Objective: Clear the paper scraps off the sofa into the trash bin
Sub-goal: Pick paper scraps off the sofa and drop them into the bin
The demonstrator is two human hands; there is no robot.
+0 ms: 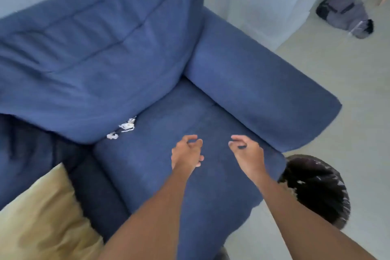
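the sofa (147,59) fills the middle and left of the view, its back cushion toward 11 o'clock and its armrest (259,91) running along the seat's 2 o'clock side. the paper scraps (124,129) lie on the seat in the crease under the back cushion, at 10 o'clock from the left hand (186,153). the right hand (247,151) hangs over the seat just beside the left, toward 3 o'clock. a pillow (42,217) lies on the sofa at 8 o'clock. the trash bin (316,190) stands on the floor (348,69) against the seat's front corner, at 4 o'clock from the right hand. a bag (344,12) lies on the floor far off at 1 o'clock.
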